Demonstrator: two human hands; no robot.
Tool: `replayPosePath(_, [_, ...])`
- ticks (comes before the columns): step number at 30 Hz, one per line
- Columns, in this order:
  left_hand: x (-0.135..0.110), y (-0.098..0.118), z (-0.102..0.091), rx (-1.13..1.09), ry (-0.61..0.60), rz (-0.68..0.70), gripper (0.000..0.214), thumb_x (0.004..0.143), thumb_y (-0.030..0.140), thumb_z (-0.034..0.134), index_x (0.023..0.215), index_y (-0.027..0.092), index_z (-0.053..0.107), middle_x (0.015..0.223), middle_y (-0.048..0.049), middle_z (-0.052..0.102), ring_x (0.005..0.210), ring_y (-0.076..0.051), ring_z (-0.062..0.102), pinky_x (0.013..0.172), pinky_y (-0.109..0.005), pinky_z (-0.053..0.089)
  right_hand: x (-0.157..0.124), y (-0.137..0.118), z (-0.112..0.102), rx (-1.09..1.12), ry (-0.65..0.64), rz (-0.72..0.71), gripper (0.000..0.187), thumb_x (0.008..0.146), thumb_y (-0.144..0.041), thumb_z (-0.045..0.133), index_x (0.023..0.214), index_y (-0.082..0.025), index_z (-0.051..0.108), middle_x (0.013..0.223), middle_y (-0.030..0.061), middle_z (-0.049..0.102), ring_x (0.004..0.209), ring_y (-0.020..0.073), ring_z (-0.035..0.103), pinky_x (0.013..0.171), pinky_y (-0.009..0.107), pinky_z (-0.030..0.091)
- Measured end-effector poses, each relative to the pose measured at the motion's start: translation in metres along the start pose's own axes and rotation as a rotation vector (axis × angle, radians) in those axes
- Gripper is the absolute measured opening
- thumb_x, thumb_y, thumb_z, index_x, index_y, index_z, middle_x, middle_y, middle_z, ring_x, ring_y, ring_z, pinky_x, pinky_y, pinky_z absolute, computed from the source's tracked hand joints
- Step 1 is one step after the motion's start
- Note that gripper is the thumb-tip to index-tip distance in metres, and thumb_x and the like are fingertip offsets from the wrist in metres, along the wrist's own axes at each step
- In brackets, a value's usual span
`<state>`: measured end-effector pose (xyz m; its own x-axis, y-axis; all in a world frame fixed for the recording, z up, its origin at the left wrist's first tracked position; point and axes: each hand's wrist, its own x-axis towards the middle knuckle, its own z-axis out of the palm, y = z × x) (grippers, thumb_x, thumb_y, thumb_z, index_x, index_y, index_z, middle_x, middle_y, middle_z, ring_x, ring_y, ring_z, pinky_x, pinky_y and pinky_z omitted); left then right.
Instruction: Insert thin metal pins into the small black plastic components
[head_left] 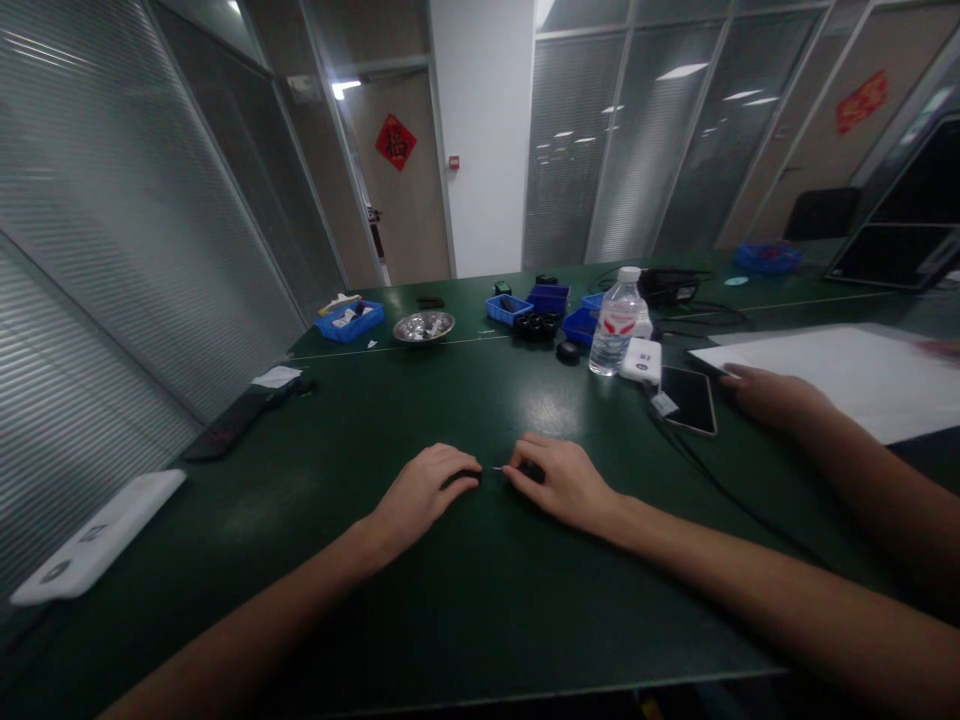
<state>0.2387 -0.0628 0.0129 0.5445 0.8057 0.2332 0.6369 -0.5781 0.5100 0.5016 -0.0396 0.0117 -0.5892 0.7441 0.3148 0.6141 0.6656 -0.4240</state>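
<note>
My left hand [427,490] rests low over the green table [337,580], its fingers and thumb closed round a small black object [471,474], mostly hidden. Just right of it, my right hand [559,475] pinches a dark, short-handled piece [531,470]. A thin silvery tip [497,468] sticks out of that grip toward my left hand. A narrow gap separates the two hands. Both held things are too small and covered for me to tell their kind.
A water bottle [615,322], a white power bank [641,360] and a phone [688,400] lie right. Farther back are a metal bowl [424,328] and blue trays [351,322]. Another person's hand [776,397] touches white paper [847,375]. A white box-like device [101,535] lies left.
</note>
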Motion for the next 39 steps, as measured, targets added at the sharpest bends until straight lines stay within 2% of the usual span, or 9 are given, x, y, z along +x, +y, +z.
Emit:
replayPosePath(4, [-0.003, -0.006, -0.006, 0.038, -0.064, 0.069, 0.033, 0.103, 0.025, 0.049, 0.132, 0.025, 0.066, 0.127, -0.0071, 0.067, 0.117, -0.021, 0.061, 0.103, -0.040, 0.050, 0.000, -0.002, -0.002, 0.004, -0.002, 0.007, 0.018, 0.099, -0.035, 0.058, 0.093, -0.020, 0.066, 0.090, 0.0019, 0.063, 0.073, 0.0143, 0.058, 0.063, 0.027, 0.040])
replayPosePath(7, [-0.011, -0.024, -0.020, 0.062, -0.073, 0.034, 0.036, 0.102, 0.024, 0.048, 0.134, 0.025, 0.065, 0.127, -0.0077, 0.067, 0.113, -0.021, 0.063, 0.101, -0.038, 0.051, 0.000, -0.002, -0.003, 0.011, -0.008, 0.006, 0.019, 0.100, -0.035, 0.058, 0.093, -0.020, 0.066, 0.090, 0.0021, 0.064, 0.073, 0.0141, 0.058, 0.063, 0.027, 0.040])
replayPosePath(11, [-0.028, -0.077, -0.061, 0.123, 0.004, -0.197, 0.036, 0.100, 0.033, 0.051, 0.131, 0.024, 0.067, 0.124, -0.0083, 0.069, 0.110, -0.024, 0.064, 0.097, -0.039, 0.051, 0.000, 0.000, -0.003, 0.016, -0.019, 0.004, 0.018, 0.100, -0.035, 0.058, 0.094, -0.020, 0.067, 0.092, 0.0019, 0.064, 0.072, 0.0136, 0.058, 0.062, 0.026, 0.040])
replayPosePath(15, [-0.056, -0.137, -0.114, 0.296, 0.177, -0.501, 0.042, 0.094, 0.044, 0.058, 0.124, 0.019, 0.071, 0.122, -0.0096, 0.072, 0.106, -0.028, 0.067, 0.093, -0.036, 0.050, 0.000, 0.000, -0.002, 0.014, -0.012, 0.001, 0.020, 0.100, -0.036, 0.058, 0.094, -0.020, 0.067, 0.091, 0.0016, 0.064, 0.071, 0.0133, 0.058, 0.062, 0.027, 0.040])
replayPosePath(20, [-0.094, -0.179, -0.155, 0.462, 0.188, -0.718, 0.040, 0.097, 0.042, 0.054, 0.124, 0.016, 0.069, 0.111, 0.0010, 0.076, 0.096, -0.019, 0.068, 0.086, -0.023, 0.047, 0.001, -0.002, -0.003, 0.020, -0.025, -0.002, 0.018, 0.100, -0.035, 0.058, 0.095, -0.020, 0.067, 0.092, 0.0014, 0.064, 0.072, 0.0137, 0.058, 0.062, 0.027, 0.041])
replayPosePath(24, [-0.107, -0.192, -0.168, 0.549, 0.109, -0.799, 0.037, 0.099, 0.034, 0.050, 0.126, 0.016, 0.067, 0.112, 0.0047, 0.075, 0.101, -0.016, 0.066, 0.087, -0.019, 0.045, 0.001, -0.003, -0.004, 0.021, -0.027, -0.008, 0.019, 0.100, -0.035, 0.058, 0.095, -0.019, 0.067, 0.092, 0.0018, 0.064, 0.072, 0.0136, 0.058, 0.062, 0.027, 0.042])
replayPosePath(27, [-0.109, -0.199, -0.173, 0.543, 0.067, -0.868, 0.037, 0.096, 0.031, 0.050, 0.125, 0.019, 0.070, 0.112, 0.0036, 0.076, 0.101, -0.018, 0.068, 0.088, -0.022, 0.047, 0.000, -0.002, -0.003, 0.028, -0.025, -0.010, 0.019, 0.100, -0.035, 0.058, 0.094, -0.019, 0.067, 0.092, 0.0020, 0.064, 0.072, 0.0135, 0.058, 0.062, 0.027, 0.042])
replayPosePath(32, [-0.110, -0.209, -0.176, 0.516, 0.100, -0.870, 0.040, 0.092, 0.030, 0.055, 0.126, 0.015, 0.071, 0.128, -0.0089, 0.072, 0.109, -0.025, 0.068, 0.095, -0.031, 0.049, 0.000, 0.001, 0.000, 0.014, -0.023, -0.006, 0.019, 0.100, -0.036, 0.059, 0.094, -0.020, 0.067, 0.092, 0.0022, 0.065, 0.073, 0.0143, 0.060, 0.065, 0.028, 0.043])
replayPosePath(39, [-0.119, -0.222, -0.177, 0.499, 0.164, -0.873, 0.035, 0.092, 0.034, 0.058, 0.119, 0.020, 0.076, 0.126, -0.0090, 0.073, 0.109, -0.029, 0.067, 0.096, -0.038, 0.047, 0.000, 0.002, 0.000, 0.035, -0.028, -0.013, 0.020, 0.100, -0.037, 0.057, 0.095, -0.020, 0.067, 0.094, 0.0029, 0.066, 0.073, 0.0144, 0.060, 0.063, 0.028, 0.043])
